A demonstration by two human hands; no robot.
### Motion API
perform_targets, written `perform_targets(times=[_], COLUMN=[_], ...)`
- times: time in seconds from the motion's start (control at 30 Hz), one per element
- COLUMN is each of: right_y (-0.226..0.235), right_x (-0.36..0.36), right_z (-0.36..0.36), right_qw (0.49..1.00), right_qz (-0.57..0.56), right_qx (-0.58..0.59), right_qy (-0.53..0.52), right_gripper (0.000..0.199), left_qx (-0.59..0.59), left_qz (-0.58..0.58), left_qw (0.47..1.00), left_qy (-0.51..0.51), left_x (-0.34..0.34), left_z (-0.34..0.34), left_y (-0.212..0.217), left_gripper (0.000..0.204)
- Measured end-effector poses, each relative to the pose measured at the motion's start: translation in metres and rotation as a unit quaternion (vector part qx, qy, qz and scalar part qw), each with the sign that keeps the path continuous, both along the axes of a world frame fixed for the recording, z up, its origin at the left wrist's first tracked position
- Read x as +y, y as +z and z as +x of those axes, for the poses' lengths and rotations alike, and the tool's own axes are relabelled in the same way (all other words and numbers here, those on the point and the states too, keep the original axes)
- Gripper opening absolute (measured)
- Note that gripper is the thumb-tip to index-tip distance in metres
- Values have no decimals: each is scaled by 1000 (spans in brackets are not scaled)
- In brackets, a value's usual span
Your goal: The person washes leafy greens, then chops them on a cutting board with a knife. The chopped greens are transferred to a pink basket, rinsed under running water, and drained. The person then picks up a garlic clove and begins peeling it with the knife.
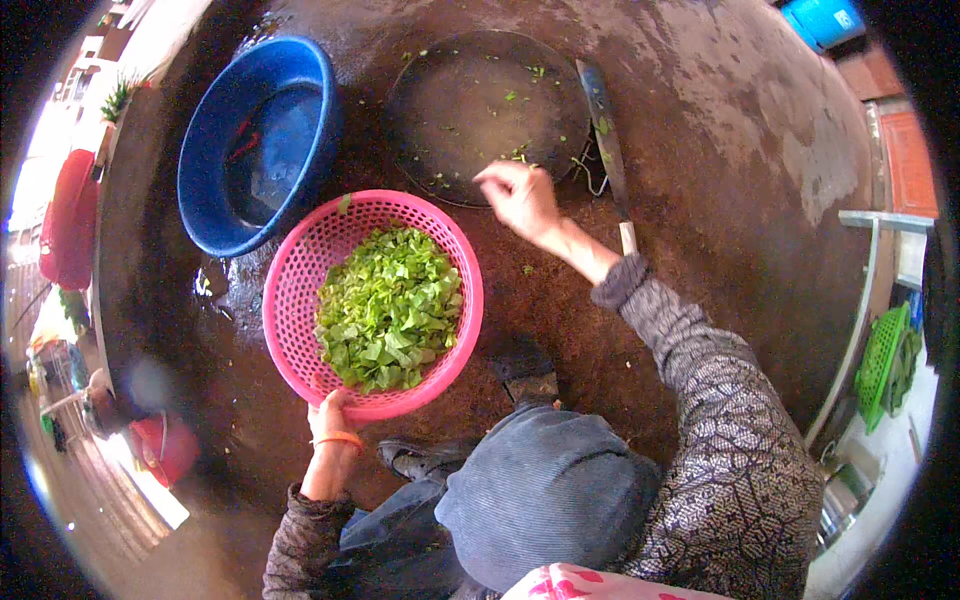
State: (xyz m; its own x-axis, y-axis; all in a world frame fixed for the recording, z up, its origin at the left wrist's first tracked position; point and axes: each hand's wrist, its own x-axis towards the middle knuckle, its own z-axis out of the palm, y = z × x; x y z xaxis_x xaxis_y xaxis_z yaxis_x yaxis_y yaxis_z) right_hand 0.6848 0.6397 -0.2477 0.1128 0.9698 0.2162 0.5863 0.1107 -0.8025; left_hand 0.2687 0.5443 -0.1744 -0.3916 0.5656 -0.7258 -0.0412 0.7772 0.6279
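Observation:
My left hand, an orange band on its wrist, grips the near rim of a pink perforated basket. Chopped green leaves fill the basket's middle. My right hand is over the near edge of a round, dark chopping board strewn with small green scraps. Its fingers are curled together; whether anything is between them is hidden. Just right of the board lies a long knife, its pale handle toward me and a bit of leaf on its blade.
A blue basin with a little water and something red in it stands left of the board. Brown wet floor surrounds these things. A red bucket is at the left, a green basket at the far right, and a blue container at the upper right.

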Motion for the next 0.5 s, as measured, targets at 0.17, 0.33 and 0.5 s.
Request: perform_targets(times=[0.17, 0.33, 0.5], right_y=[46, 5, -56], right_x=[-14, 9, -11], right_z=[-57, 45, 173], right_qw=[973, 996, 985], right_qz=[-64, -60, -154], right_qx=[193, 69, -44], right_qy=[106, 25, 60], right_gripper=[23, 24, 23], left_qx=[-10, 18, -9], left_qz=[-11, 68, 160], left_qw=[1000, 997, 965], left_qy=[-26, 17, 206], left_x=[4, -6, -58], left_z=[-9, 0, 41], left_y=[14, 20, -12], left_gripper=[48, 48, 44])
